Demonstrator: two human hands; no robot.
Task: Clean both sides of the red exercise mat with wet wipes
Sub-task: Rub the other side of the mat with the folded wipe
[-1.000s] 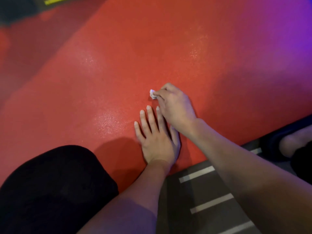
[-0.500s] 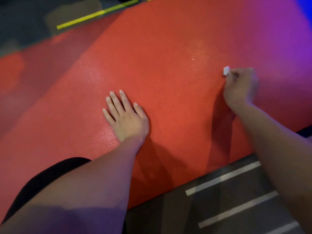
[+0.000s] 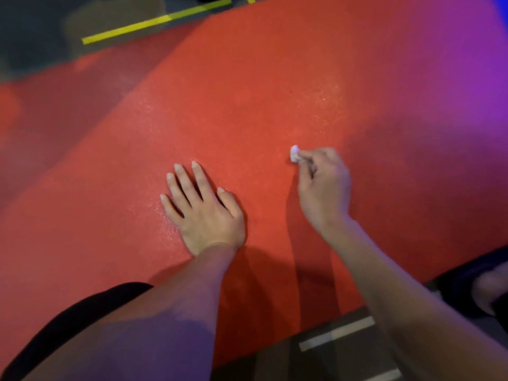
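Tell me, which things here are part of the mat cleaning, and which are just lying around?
Part of the job:
red exercise mat
small wadded wet wipe, pinched by the right hand
left hand, pressed flat on the mat

Just there:
yellow tape line on the dark floor
white floor stripes
dark shoe at the right edge

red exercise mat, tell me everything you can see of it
The red exercise mat, flat and finely textured like foam or rubber, lies across a dark floor with white stripes and fills most of the view. Speckled glints show in patches, possibly damp. Purple light tints its right end. The left hand presses flat on it with straight, spread fingers; the right hand pinches a small white wad of wet wipe against its surface. A dark-clothed knee overlaps its near edge.
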